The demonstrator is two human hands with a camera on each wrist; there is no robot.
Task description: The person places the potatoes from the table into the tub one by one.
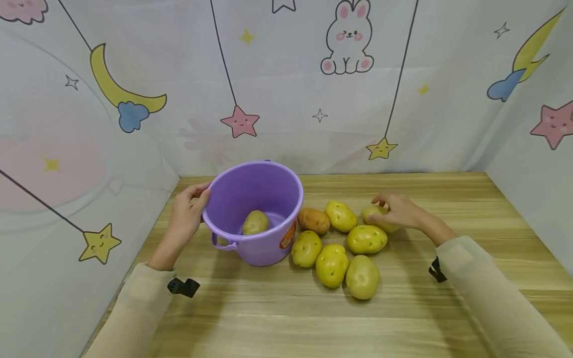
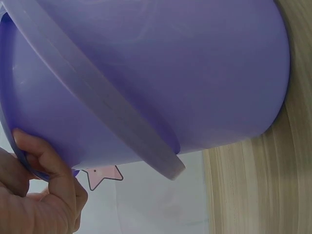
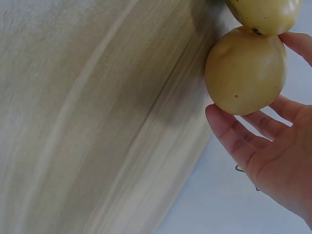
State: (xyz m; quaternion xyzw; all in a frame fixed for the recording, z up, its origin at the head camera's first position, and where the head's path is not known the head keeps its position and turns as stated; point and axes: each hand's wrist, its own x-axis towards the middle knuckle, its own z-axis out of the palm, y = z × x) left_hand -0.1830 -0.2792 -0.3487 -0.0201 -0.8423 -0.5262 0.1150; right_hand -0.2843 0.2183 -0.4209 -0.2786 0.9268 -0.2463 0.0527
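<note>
A purple bucket (image 1: 264,248) stands on the wooden table (image 1: 403,318), left of centre, with one potato (image 1: 255,222) inside. My left hand (image 1: 192,206) grips its left rim; in the left wrist view the thumb of that hand (image 2: 34,161) lies over the rim of the bucket (image 2: 185,73), whose handle (image 2: 107,112) hangs down its side. My right hand (image 1: 389,209) curls round a yellow potato (image 1: 369,215) at the right end of a cluster. The right wrist view shows my right hand (image 3: 256,80) with its fingers round that potato (image 3: 243,70).
Several more potatoes lie right of the bucket: a brown one (image 1: 314,220), yellow ones (image 1: 340,216), (image 1: 366,239), (image 1: 306,248), (image 1: 332,265), (image 1: 362,276). Another potato (image 3: 265,14) touches the held one. Printed fabric walls (image 1: 286,99) close the back and both sides.
</note>
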